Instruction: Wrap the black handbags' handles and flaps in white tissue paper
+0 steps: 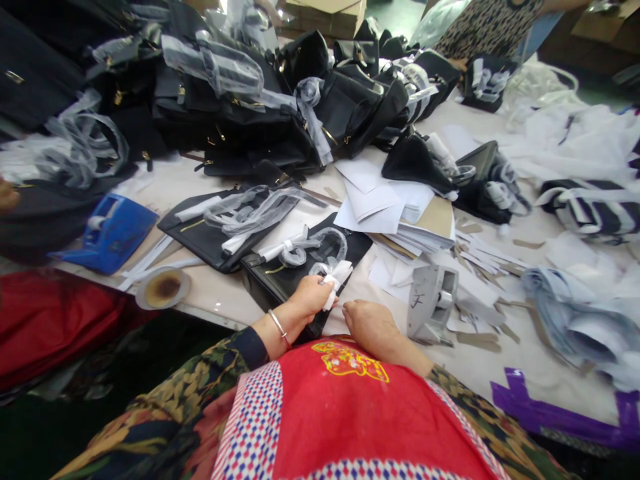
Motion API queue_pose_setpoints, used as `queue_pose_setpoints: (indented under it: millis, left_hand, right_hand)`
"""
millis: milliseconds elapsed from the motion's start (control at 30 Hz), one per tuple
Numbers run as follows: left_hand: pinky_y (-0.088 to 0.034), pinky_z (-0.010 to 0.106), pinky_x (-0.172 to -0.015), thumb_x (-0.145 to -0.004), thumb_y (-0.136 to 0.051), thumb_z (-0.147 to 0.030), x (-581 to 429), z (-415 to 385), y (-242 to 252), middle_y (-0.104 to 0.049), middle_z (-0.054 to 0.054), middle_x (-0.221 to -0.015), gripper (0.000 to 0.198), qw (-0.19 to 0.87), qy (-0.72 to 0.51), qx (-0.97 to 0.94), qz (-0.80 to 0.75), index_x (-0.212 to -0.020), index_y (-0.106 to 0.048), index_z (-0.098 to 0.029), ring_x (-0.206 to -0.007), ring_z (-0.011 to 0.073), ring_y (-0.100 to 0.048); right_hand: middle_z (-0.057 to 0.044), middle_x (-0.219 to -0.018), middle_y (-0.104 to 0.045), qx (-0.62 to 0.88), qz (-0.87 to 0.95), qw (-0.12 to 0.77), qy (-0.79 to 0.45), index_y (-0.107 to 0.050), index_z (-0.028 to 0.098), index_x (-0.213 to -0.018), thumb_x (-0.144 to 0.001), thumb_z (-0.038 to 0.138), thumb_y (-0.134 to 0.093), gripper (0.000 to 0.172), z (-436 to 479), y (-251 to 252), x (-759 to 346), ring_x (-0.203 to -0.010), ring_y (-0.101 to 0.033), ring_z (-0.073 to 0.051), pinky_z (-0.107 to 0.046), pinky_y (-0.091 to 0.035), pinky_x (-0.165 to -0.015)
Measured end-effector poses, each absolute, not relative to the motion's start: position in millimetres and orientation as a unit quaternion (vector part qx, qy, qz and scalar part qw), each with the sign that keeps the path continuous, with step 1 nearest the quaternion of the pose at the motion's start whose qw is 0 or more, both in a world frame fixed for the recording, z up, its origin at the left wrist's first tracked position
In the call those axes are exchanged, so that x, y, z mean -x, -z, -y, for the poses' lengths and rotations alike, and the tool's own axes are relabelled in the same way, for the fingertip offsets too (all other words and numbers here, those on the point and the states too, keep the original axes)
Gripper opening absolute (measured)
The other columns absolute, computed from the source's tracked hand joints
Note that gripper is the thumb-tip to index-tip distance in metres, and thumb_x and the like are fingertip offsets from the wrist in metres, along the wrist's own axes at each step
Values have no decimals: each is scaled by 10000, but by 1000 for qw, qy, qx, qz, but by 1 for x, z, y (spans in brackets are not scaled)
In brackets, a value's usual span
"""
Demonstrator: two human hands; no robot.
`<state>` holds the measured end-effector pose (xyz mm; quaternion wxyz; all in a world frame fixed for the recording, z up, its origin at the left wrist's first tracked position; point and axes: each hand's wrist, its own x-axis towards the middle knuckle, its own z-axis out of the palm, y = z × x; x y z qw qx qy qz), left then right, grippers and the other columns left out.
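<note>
Low in the middle of the head view, my left hand (313,295) is closed on a white paper-wrapped strap end (338,275) over a black bag (280,280). The bag lies near the table edge, its strap looped in clear plastic. My right hand (367,321) rests just right of the bag's lower corner, fingers curled together; whatever its fingertips may pinch is too small to make out. A second black bag (200,230) with a plastic-wrapped strap lies flat to the left.
Piled black bags (250,133) fill the back. A blue tape dispenser (120,230) and tape roll (163,288) sit left; a grey dispenser (433,303) and paper stack (415,227) right. Another person's patterned clothing (480,30) shows at upper right, fingers (7,197) at far left.
</note>
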<state>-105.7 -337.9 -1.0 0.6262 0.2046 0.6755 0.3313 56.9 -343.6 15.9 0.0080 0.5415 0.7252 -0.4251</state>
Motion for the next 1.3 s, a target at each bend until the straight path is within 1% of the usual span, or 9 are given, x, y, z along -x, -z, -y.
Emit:
queue_pose_setpoints:
  millis: [67,133,233,333,467,600,767,967,1300]
  left_hand:
    - [-503,221,-480,-853,-614,-245,107,338,-1,-636,35,-597,115,629,-332,-204,-672,-808,-609,-139,-540,165,-655]
    - [-507,230,-478,-859,-600,-244,107,338,-2,-642,42,-594,118,628,-328,-215,-672,-814,-611,-136,-527,166,-648]
    - [-497,225,-464,-861,-599,-260,107,339,-2,-653,48,-590,135,619,-318,-236,-679,-809,-617,-137,-501,162,-638]
    - [-496,217,-471,-853,-626,-289,106,338,-1,-653,45,-588,155,615,-317,-236,-682,-805,-620,-141,-494,151,-633]
    - [-483,204,-461,-844,-644,-298,105,339,0,-637,38,-574,167,612,-323,-234,-682,-795,-618,-140,-483,140,-620]
    - [-486,206,-456,-847,-638,-258,106,338,-3,-632,35,-572,134,620,-332,-227,-673,-807,-616,-133,-483,141,-620]
    - [-546,245,-512,-886,-567,-198,110,333,-11,-648,51,-610,103,635,-338,-181,-671,-831,-603,-119,-527,148,-645]
    - [-533,244,-503,-871,-579,-203,111,333,-9,-644,48,-596,97,626,-331,-204,-676,-827,-612,-122,-521,152,-637]
    - [-407,185,-428,-846,-613,-290,109,337,10,-655,41,-603,159,558,-302,-289,-717,-786,-656,-149,-518,147,-632]
  right_hand:
    - [-99,-804,-687,-576,-671,-49,465,-651,195,-745,-903,396,-529,283,337,-13,-63,-730,-612,-190,-266,-437,-594]
    - [-75,-790,-671,-610,-527,-113,581,-641,178,-795,-924,479,-456,376,327,-12,-66,-548,-515,-131,-236,-360,-472]
    - [-32,-698,-603,-584,-281,-118,753,-631,139,-853,-926,610,-386,536,314,-11,-61,-401,-333,-67,-193,-217,-371]
    - [23,-586,-506,-557,-191,-122,799,-604,127,-794,-919,561,-451,477,307,-11,-49,-370,-264,-41,-167,-162,-349]
    - [78,-518,-434,-547,-200,-190,791,-535,158,-724,-762,325,-668,217,307,-11,-38,-371,-238,-28,-159,-132,-348]
    - [70,-501,-471,-560,-261,-241,749,-503,172,-669,-648,290,-733,259,315,-6,-36,-378,-295,-29,-164,-155,-352]
    - [59,-513,-491,-585,-293,-260,710,-524,169,-657,-652,347,-727,270,332,3,-37,-385,-331,-37,-176,-186,-363]
    - [48,-559,-523,-552,-343,-316,691,-588,157,-700,-695,433,-735,313,329,-4,-36,-410,-334,-46,-195,-193,-386]
    - [7,-533,-582,-626,-544,-239,505,-638,156,-580,-708,430,-649,302,310,9,-19,-533,-487,-127,-243,-351,-514]
